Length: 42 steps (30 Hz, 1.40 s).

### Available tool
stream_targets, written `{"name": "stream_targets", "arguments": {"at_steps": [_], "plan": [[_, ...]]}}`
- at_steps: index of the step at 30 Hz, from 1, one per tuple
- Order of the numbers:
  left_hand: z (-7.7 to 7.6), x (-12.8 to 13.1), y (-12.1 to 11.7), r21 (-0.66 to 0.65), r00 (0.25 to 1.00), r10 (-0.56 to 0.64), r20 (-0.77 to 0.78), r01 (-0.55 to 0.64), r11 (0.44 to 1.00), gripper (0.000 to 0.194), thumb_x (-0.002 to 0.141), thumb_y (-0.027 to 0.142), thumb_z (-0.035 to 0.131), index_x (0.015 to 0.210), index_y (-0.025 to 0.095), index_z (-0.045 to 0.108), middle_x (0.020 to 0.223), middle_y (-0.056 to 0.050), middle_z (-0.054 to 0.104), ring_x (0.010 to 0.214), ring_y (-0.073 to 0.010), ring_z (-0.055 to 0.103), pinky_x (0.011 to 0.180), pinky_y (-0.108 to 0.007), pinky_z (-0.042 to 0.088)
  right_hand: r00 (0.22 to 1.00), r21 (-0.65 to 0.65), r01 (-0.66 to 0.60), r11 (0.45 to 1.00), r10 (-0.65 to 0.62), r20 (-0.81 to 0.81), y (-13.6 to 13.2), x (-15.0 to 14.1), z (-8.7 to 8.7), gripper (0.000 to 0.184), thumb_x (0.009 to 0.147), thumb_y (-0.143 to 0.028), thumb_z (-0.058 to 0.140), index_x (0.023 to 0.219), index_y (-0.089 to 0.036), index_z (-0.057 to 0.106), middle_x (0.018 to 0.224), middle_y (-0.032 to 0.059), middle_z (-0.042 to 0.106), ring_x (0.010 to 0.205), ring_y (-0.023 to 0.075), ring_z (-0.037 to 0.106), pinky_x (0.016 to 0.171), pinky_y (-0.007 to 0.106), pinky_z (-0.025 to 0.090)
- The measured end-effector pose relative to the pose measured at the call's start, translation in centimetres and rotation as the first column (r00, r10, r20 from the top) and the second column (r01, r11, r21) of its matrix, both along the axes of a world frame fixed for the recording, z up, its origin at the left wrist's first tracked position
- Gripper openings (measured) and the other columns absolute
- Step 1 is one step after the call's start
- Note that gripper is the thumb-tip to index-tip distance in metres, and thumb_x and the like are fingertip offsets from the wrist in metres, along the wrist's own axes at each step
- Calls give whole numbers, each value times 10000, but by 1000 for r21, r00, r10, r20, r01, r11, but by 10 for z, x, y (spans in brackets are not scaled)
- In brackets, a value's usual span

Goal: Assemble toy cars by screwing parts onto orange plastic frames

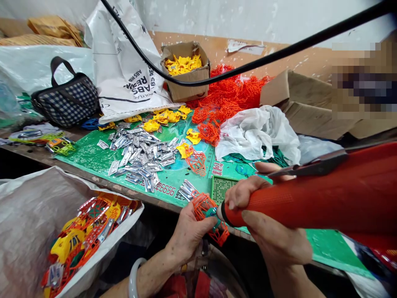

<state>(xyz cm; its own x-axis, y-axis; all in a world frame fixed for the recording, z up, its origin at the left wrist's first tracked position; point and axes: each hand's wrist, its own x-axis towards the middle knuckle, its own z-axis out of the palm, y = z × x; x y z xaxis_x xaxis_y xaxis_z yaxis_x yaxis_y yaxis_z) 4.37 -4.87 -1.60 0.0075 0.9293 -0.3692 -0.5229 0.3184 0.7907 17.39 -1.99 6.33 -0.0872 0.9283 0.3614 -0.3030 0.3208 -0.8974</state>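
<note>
My left hand [189,231] is closed around an orange plastic lattice frame [203,205] with a teal piece [212,212] in it, held just off the table's front edge. A red power screwdriver [297,203] is gripped in my right hand [273,238], its body reaching out to the right. Its pale nose meets the teal piece, and the bit itself is hidden. Just beyond the hands lies a green tray of small holes [223,187]. Several silver parts [187,189] lie beside the frame, and a bigger heap of silver pieces [142,153] spreads farther left.
An open white sack [25,207] of assembled toy parts stands front left. Yellow pieces [169,116], an orange frame pile [229,95] and a cardboard box [189,87] are at the back. A checked bag [70,99] sits left; a black cable [198,82] crosses overhead.
</note>
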Motion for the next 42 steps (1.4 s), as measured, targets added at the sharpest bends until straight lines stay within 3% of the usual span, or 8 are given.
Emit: {"name": "stream_targets", "arguments": {"at_steps": [15,22,26,29,32,36,42], "plan": [[0,0,-12,1,996,-76,-39,76,997,248,594,104,724,818,161,633,688,29,614,625,-139,561,656,-273,469,1000,-17,-21,1000,21,2,-2,-1,-29,479,680,-216,741,1117,-281,555,704,-46,613,632,176,594,670,376,518],[13,-4,-21,27,993,-117,-11,117,993,265,612,75,723,865,142,683,746,2,664,698,-152,604,689,-260,468,975,35,-84,996,89,-201,-10,5,0,567,695,-180,722,1204,-340,529,693,-73,621,588,151,583,607,341,514],[16,-11,-24,-28,996,-88,1,88,996,235,674,207,797,879,139,706,785,-21,691,691,-142,611,706,-262,479,974,67,74,995,-57,-218,7,16,12,546,659,-128,687,1170,-296,590,661,-61,635,572,153,588,603,344,512],[13,-17,-23,-68,998,-51,-20,50,996,263,660,289,831,841,141,711,753,-21,690,643,-129,594,659,-249,477,954,61,250,966,-235,-189,32,20,3,437,614,-124,708,1032,-233,647,623,-56,642,530,154,576,574,337,483],[11,-20,-20,-39,999,-45,-22,44,998,244,652,280,829,819,147,710,694,5,660,596,-106,556,600,-219,451,930,35,348,937,-341,-137,55,21,-15,221,594,-149,740,797,-186,664,583,-43,633,498,144,552,555,332,467],[11,-17,-16,-49,997,-72,35,74,996,259,637,263,832,829,144,706,726,-3,671,609,-102,561,605,-214,461,931,10,357,934,-356,-79,70,21,-36,117,613,-177,741,609,-164,625,601,-17,628,516,140,560,556,333,477],[9,-18,-9,-115,988,-96,123,110,987,285,652,250,841,877,141,705,758,-18,680,605,-101,577,606,-231,504,932,-17,360,933,-360,-31,70,24,-45,133,609,-186,756,634,-165,627,609,-21,632,529,139,562,576,335,492]]}}
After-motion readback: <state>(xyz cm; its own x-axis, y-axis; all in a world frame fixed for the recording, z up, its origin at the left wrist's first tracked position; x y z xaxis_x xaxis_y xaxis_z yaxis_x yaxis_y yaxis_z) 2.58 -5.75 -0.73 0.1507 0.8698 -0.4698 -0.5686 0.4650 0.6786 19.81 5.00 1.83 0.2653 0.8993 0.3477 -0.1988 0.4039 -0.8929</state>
